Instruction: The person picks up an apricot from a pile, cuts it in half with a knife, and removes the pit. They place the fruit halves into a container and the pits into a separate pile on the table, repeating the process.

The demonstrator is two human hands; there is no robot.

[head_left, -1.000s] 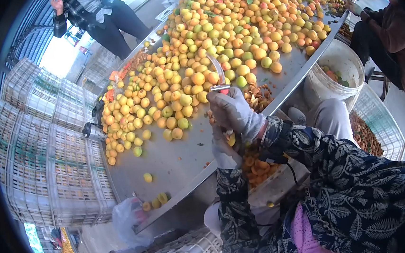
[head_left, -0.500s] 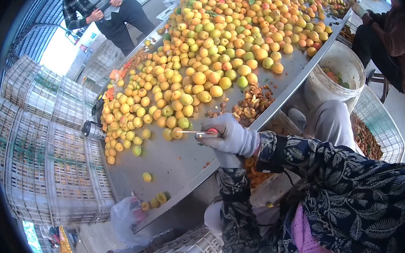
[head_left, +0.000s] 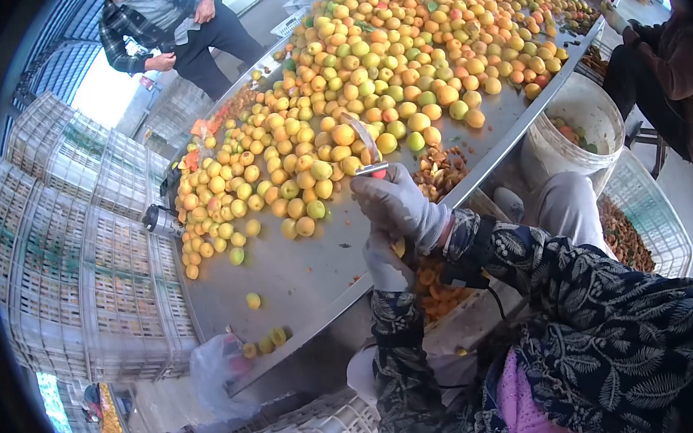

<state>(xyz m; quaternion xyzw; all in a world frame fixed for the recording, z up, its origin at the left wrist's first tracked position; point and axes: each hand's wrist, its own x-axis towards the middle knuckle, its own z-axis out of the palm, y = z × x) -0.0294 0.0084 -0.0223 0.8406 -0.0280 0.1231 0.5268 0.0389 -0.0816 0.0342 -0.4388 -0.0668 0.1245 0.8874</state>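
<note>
My gloved right hand (head_left: 403,208) is closed around a small knife (head_left: 365,143) with a red handle, its curved blade pointing up over the apricots. Just below it, my gloved left hand (head_left: 386,264) is closed, with a bit of a yellow-orange apricot (head_left: 399,247) showing between the two hands; most of that fruit is hidden. Ahead lies a big heap of whole apricots (head_left: 360,77) on the metal table (head_left: 326,268). A small pile of brown pits and scraps (head_left: 439,172) sits by the table edge. Under my hands, halved apricots (head_left: 432,295) fill a container.
A white bucket (head_left: 549,152) with some fruit stands at right, beside a crate of brown pits (head_left: 625,235). Stacked plastic crates (head_left: 49,264) rise at left. One person (head_left: 186,34) stands across the table; another (head_left: 669,77) sits at right. A plastic bag (head_left: 212,373) hangs at the near corner.
My right hand has shifted slightly up and right, and the knife has swung from pointing left to pointing up. The left hand now shows more, with apricot visible. The standing person's arms have moved.
</note>
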